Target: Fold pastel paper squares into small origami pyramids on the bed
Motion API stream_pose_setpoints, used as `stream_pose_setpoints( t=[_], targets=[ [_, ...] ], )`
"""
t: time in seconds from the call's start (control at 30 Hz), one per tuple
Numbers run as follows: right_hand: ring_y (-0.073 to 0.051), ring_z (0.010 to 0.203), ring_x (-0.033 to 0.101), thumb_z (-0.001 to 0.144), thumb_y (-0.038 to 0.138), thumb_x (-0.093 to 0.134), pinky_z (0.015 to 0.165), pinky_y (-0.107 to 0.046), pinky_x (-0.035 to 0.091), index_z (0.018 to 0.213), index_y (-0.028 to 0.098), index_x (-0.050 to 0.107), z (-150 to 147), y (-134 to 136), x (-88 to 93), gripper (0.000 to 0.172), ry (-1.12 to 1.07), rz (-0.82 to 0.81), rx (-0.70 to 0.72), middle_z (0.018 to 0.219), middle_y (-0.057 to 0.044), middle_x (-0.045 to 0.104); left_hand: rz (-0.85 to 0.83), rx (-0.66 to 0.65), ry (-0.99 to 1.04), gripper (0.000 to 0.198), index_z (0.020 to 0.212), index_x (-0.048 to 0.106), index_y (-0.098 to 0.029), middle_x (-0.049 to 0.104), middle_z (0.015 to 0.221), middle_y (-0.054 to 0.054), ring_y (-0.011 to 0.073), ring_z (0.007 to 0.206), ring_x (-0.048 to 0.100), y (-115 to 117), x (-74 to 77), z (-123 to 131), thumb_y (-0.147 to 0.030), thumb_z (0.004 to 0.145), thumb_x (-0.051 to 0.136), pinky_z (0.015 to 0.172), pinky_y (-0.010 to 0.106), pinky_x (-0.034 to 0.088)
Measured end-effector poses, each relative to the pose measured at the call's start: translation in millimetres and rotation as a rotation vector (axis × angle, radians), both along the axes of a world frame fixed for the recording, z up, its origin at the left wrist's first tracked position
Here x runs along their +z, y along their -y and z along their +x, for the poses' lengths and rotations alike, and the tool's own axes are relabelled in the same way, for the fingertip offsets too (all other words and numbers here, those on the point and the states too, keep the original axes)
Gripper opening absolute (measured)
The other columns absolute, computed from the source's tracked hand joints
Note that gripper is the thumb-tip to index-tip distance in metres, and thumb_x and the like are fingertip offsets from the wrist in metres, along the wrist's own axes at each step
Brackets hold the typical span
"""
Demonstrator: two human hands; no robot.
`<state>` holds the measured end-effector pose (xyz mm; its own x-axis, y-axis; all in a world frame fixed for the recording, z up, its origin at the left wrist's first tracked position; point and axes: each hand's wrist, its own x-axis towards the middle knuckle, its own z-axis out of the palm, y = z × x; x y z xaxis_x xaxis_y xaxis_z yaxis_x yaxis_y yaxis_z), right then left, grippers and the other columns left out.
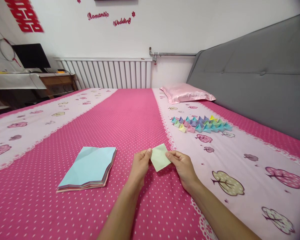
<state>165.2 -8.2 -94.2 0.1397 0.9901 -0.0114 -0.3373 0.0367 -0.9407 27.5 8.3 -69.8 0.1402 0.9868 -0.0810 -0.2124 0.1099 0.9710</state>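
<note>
Between my two hands is a small square of folded pale green paper (160, 158), turned so a corner points toward me. My left hand (140, 164) pinches its left corner between thumb and fingers. At the right corner, my right hand (182, 166) grips it the same way. To the left, a stack of square coloured paper (88, 167) lies on the bed with a light blue sheet on top. Several folded paper boats (199, 124) in blue, purple, green, pink and yellow stand in rows farther off to the right.
The bed has a pink dotted sheet (130, 126) with pale printed bands. A pink pillow (187, 92) rests at the far right by the grey headboard (255, 70). Against the wall stand a white radiator (107, 73) and a desk with a black monitor (32, 56).
</note>
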Motion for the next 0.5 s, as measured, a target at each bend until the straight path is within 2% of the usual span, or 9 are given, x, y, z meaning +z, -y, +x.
stream_pose_setpoints(
  t=[0.17, 0.33, 0.5],
  targets=[
    [-0.018, 0.066, 0.065, 0.068, 0.041, 0.07, 0.069, -0.032, 0.05, 0.088, 0.015, 0.068, -0.5, 0.0, 1.5, 0.033, -0.001, 0.016, 0.044, 0.077, -0.005, 0.071, -0.019, 0.034, 0.001, 0.04, 0.072, 0.066, -0.01, 0.069, 0.066, 0.009, 0.0167, 0.057, 0.062, -0.6, 1.1, -0.6, -0.05, 0.07, 0.063, 0.061, 0.028, 0.046],
    [-0.016, 0.064, 0.064, 0.07, 0.042, 0.069, 0.066, -0.028, 0.048, 0.085, 0.014, 0.067, 0.1, 0.2, 0.0, 0.032, 0.03, 0.006, 0.028, 0.073, -0.005, 0.07, -0.019, 0.045, 0.016, 0.04, 0.073, 0.067, -0.01, 0.068, 0.063, 0.008, 0.0172, 0.056, 0.061, -1.4, 1.4, -0.2, -0.05, 0.066, 0.066, 0.061, 0.028, 0.046],
    [-0.017, 0.066, 0.064, 0.071, 0.04, 0.068, 0.069, -0.031, 0.049, 0.089, 0.015, 0.064, -0.9, 0.7, 0.9, 0.031, 0.034, 0.042, 0.017, 0.075, -0.004, 0.07, 0.002, 0.058, 0.026, 0.039, 0.073, 0.068, -0.009, 0.068, 0.065, 0.009, 0.0148, 0.055, 0.059, -0.8, 2.4, -1.0, -0.048, 0.067, 0.067, 0.059, 0.026, 0.045]
  ],
)
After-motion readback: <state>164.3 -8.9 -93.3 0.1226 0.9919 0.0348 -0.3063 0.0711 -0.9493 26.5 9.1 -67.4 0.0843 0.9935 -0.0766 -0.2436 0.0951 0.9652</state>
